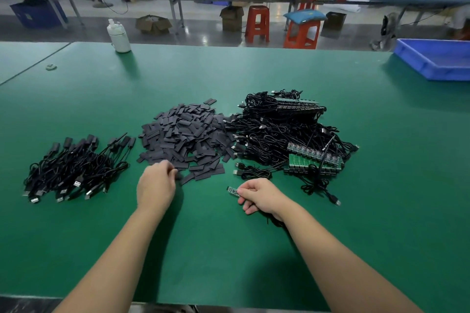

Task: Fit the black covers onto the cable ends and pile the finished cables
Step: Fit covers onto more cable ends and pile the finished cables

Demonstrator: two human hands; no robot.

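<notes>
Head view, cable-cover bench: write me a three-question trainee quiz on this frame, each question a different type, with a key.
1. True or false: the right hand holds a cable end with a small green board sticking out.
2. Multiple choice: the left hand is at the near edge of which pile? A) finished cables B) loose black covers C) uncovered cables
3. Fill in: the blue tray sits at the table's far ____ corner.

Key:
1. True.
2. B. Its fingers curl over a cover at the edge of the pile.
3. Right.
</notes>
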